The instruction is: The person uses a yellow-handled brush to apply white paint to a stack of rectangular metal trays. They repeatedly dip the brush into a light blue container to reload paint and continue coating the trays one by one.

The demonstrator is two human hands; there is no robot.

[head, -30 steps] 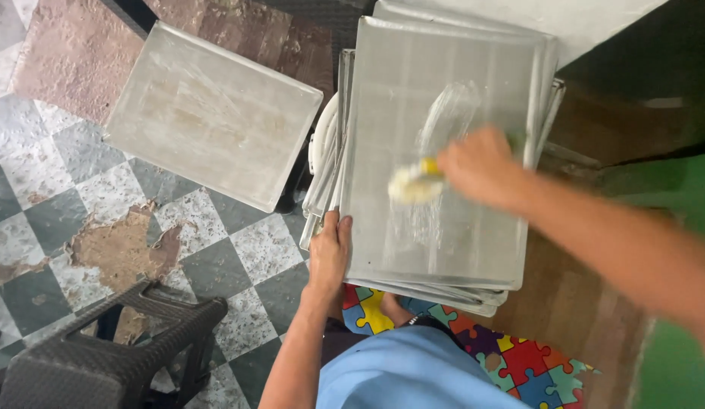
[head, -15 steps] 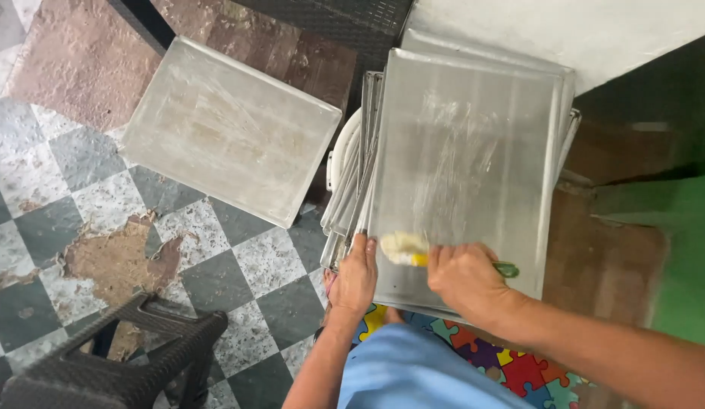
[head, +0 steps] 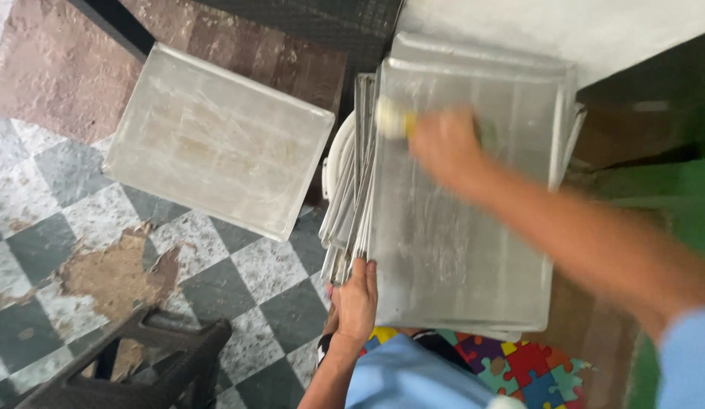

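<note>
Two hands: both were on a stack of metal baking trays (head: 345, 220) seen from above.
Top tray: a rectangular grey metal baking tray (head: 458, 250) lay flat on the stack, its surface streaked and dull, its long side running away from the person.
Stack: several more trays showed as thin edges fanned out along the left side of the top tray, and one more rim stuck out at the far end.
Left hand: the left hand (head: 355, 300) gripped the near left corner of the stack, fingers close together and curled over the tray edges.
Right hand: the right hand (head: 443, 144) was blurred over the far part of the top tray, closed around a brush handle; how each finger lay could not be told.
Brush: a pale yellowish brush head (head: 390, 117) touched the top tray near its far left corner, just left of the right hand.
Single tray: another baking tray (head: 216, 140) lay apart on the floor to the left, tilted at an angle to the stack.
Floor: grey and white chequered tiles (head: 102, 220) were worn, with a brown bare patch.
Chair: a dark plastic chair (head: 140, 363) stood at the lower left.
Puzzle mat: a coloured jigsaw-pattern mat (head: 511, 363) showed under the near end of the stack.
</note>
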